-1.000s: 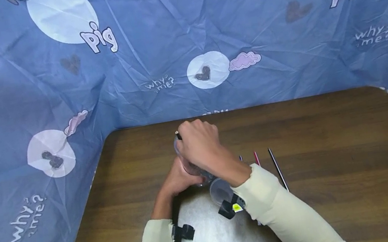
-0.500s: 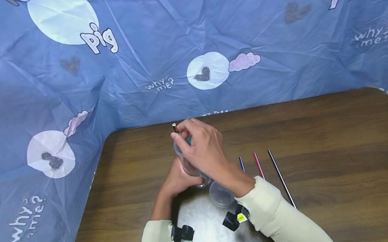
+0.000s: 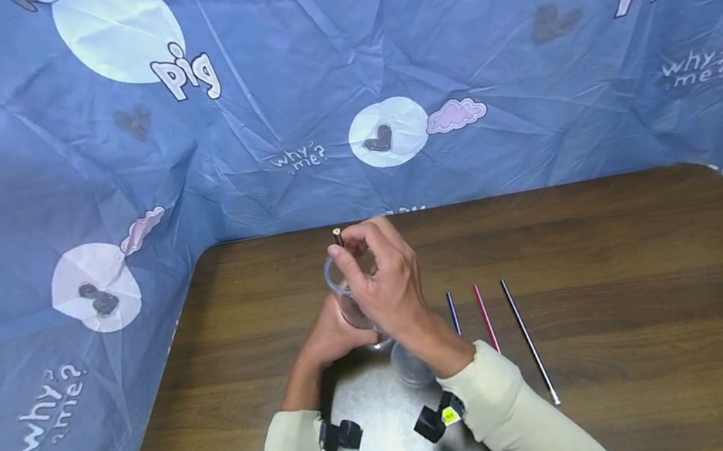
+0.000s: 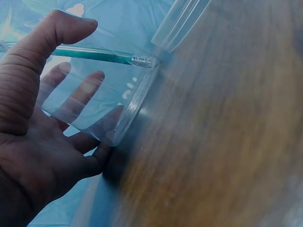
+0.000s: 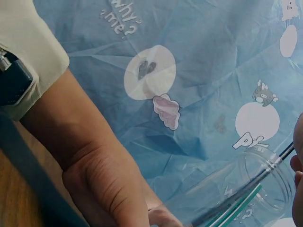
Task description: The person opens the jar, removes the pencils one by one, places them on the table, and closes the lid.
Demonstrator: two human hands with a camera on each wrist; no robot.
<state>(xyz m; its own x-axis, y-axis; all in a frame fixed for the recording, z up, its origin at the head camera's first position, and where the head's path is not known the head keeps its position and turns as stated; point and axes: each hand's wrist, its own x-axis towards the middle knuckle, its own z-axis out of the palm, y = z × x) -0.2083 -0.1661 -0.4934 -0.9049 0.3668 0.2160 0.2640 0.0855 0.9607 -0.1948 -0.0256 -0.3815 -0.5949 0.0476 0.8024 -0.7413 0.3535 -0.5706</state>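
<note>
My left hand (image 3: 331, 333) grips a clear plastic jar (image 3: 349, 307) low on its side, thumb on one face and fingers round the other. The jar's mouth tilts up and away. At that mouth my right hand (image 3: 386, 276) pinches a dark pencil (image 3: 338, 237), whose pale upper end pokes out past the thumb. In the right wrist view the dark pencil's shaft (image 5: 246, 189) runs down into the jar, and only fingertips (image 5: 298, 165) of the right hand show. A green pencil (image 4: 99, 55) lies inside, its metal ferrule end near the jar's base.
A clear round lid (image 3: 412, 366) lies on the wooden table (image 3: 624, 295), close to the jar's base. Right of the right forearm lie a blue pencil (image 3: 453, 311), a red pencil (image 3: 485, 316) and a black pencil (image 3: 528, 341). Blue printed cloth (image 3: 286, 96) hangs behind.
My right hand has turned and opened up toward the camera, and the dark pencil's top stands further out and slightly right. The left hand and jar have stayed put.
</note>
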